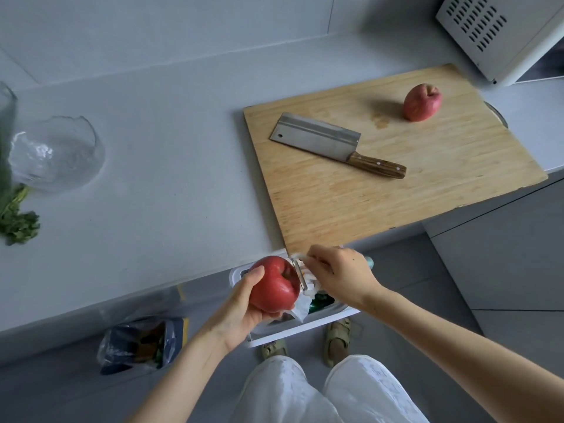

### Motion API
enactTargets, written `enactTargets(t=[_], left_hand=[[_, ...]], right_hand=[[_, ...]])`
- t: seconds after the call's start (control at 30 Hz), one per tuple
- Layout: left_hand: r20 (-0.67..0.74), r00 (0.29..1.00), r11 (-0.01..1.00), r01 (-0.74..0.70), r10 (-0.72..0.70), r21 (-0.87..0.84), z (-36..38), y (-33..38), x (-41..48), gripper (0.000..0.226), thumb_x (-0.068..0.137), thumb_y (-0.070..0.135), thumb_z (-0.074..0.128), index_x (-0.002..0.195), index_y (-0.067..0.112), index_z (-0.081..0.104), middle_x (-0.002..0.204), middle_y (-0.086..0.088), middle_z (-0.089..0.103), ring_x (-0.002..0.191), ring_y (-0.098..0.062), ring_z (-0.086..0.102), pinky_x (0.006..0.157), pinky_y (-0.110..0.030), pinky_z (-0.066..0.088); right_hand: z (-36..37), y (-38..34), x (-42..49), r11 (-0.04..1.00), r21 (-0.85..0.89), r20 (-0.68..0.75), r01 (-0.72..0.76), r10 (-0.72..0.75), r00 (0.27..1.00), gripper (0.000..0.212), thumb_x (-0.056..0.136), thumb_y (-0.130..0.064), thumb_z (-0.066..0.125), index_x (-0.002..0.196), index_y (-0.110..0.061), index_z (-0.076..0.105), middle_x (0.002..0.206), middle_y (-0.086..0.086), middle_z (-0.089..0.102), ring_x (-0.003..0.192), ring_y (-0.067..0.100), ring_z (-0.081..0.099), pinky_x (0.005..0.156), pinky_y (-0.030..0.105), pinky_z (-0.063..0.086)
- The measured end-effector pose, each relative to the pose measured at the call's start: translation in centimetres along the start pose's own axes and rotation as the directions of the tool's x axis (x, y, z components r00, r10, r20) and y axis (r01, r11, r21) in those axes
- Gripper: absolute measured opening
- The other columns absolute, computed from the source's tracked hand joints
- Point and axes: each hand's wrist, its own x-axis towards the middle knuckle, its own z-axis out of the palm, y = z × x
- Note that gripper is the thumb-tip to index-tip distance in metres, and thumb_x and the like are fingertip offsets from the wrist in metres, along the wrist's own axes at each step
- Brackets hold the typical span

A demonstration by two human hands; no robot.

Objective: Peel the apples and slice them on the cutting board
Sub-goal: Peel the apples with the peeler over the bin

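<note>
My left hand (pixel 241 306) grips a red apple (pixel 274 285) with its skin whole, below the counter's front edge and over a white bin (pixel 341 315). My right hand (pixel 338 273) holds a white peeler (pixel 300 274), whose blade lies against the apple's top right side near the stem hollow. A second red apple (pixel 422 102) stands at the far right of the wooden cutting board (pixel 427 178). A cleaver (pixel 317 138) with a wooden handle lies flat in the board's middle.
A clear glass bowl (pixel 56 152) and green herbs (pixel 18 221) sit on the grey counter (pixel 171 178) at the left. A white appliance (pixel 503 35) stands at the back right. A plastic bag (pixel 140 343) lies on the floor beside the bin.
</note>
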Motion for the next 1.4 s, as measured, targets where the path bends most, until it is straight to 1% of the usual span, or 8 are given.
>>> enactTargets(t=[0.17, 0.33, 0.43, 0.53, 0.63, 0.97, 1.2, 1.4], left_hand=[[-0.072, 0.997, 1.000, -0.019, 0.020, 0.009, -1.1, 0.7, 1.4, 0.059, 0.068, 0.044, 0.062, 0.120, 0.016, 0.055, 0.116, -0.021, 0.062, 0.099, -0.037, 0.061, 0.055, -0.029, 0.053], [-0.102, 0.993, 0.998, -0.061, 0.061, 0.006, -2.1, 1.2, 2.1, 0.053, 0.068, 0.046, 0.063, 0.112, 0.018, 0.059, 0.113, -0.019, 0.064, 0.090, -0.030, 0.067, 0.073, -0.037, 0.051], [-0.088, 0.995, 0.999, -0.047, 0.047, -0.007, -2.5, 1.8, 2.3, 0.062, 0.067, 0.048, 0.065, 0.119, 0.015, 0.057, 0.116, -0.023, 0.063, 0.087, -0.034, 0.066, 0.065, -0.033, 0.052], [-0.084, 0.995, 0.999, -0.046, 0.046, 0.009, -2.6, 2.2, 2.6, 0.079, 0.056, 0.053, 0.070, 0.123, 0.015, 0.055, 0.118, -0.024, 0.062, 0.092, -0.035, 0.064, 0.059, -0.029, 0.053], [-0.075, 0.996, 0.999, -0.048, 0.047, -0.009, -2.5, 2.6, 2.6, 0.068, 0.066, 0.049, 0.066, 0.124, 0.017, 0.054, 0.122, -0.024, 0.059, 0.096, -0.037, 0.063, 0.058, -0.028, 0.053], [-0.011, 1.000, 0.995, 0.019, -0.020, -0.099, -2.9, 2.7, 2.0, 0.065, 0.060, 0.041, 0.073, 0.117, 0.013, 0.058, 0.107, -0.020, 0.066, 0.087, -0.033, 0.068, 0.057, -0.034, 0.057], [0.041, 0.997, 0.991, -0.057, 0.062, -0.118, -1.4, 1.2, 1.6, 0.033, 0.081, 0.030, 0.062, 0.111, 0.017, 0.064, 0.099, -0.012, 0.070, 0.090, -0.025, 0.065, 0.065, -0.033, 0.054], [-0.098, 0.982, 0.986, -0.163, 0.160, -0.024, -0.6, -0.7, 1.4, 0.030, 0.079, 0.030, 0.064, 0.109, 0.025, 0.064, 0.100, -0.012, 0.068, 0.084, -0.025, 0.064, 0.055, -0.029, 0.049]], right_hand=[[2.5, 1.4, 0.2, 0.954, -0.255, 0.200, -0.160, 0.214, 0.956, 0.036, 0.098, -0.035, 0.038, 0.068, -0.016, 0.045, 0.062, -0.003, 0.047, 0.065, 0.020, 0.047, 0.054, 0.032, 0.027], [3.2, 1.8, 2.7, 0.924, -0.257, 0.265, -0.283, 0.349, 0.899, 0.043, 0.098, -0.035, 0.037, 0.058, -0.019, 0.035, 0.059, -0.005, 0.042, 0.065, 0.019, 0.047, 0.048, 0.026, 0.025], [3.0, 1.8, 2.9, 0.920, -0.255, 0.288, -0.297, 0.366, 0.885, 0.042, 0.096, -0.034, 0.040, 0.057, -0.018, 0.039, 0.066, 0.000, 0.052, 0.068, 0.020, 0.051, 0.053, 0.029, 0.031], [2.3, 1.5, 5.3, 0.918, -0.198, 0.282, -0.343, 0.389, 0.877, 0.037, 0.096, -0.040, 0.040, 0.080, -0.012, 0.059, 0.075, 0.003, 0.058, 0.077, 0.025, 0.060, 0.066, 0.032, 0.043], [0.4, 0.6, 9.6, 0.908, -0.075, 0.168, -0.411, 0.418, 0.893, 0.040, 0.095, -0.048, 0.041, 0.108, -0.013, 0.053, 0.096, 0.003, 0.064, 0.086, 0.025, 0.063, 0.081, 0.040, 0.051], [0.7, -1.7, 4.9, 0.994, 0.044, 0.207, -0.097, 0.085, 0.975, 0.021, 0.097, -0.030, 0.048, 0.112, -0.018, 0.057, 0.075, -0.007, 0.061, 0.073, 0.020, 0.058, 0.067, 0.032, 0.041], [3.5, -3.6, 3.0, 0.996, -0.073, -0.183, 0.059, -0.071, 0.980, 0.020, 0.087, -0.027, 0.044, 0.087, -0.016, 0.061, 0.048, -0.004, 0.052, 0.045, 0.022, 0.051, 0.044, 0.026, 0.032], [3.5, -3.8, 2.2, 0.978, -0.135, -0.203, 0.161, -0.187, 0.961, 0.017, 0.079, -0.016, 0.044, 0.071, -0.012, 0.057, 0.043, -0.004, 0.044, 0.040, 0.025, 0.042, 0.043, 0.032, 0.040]])
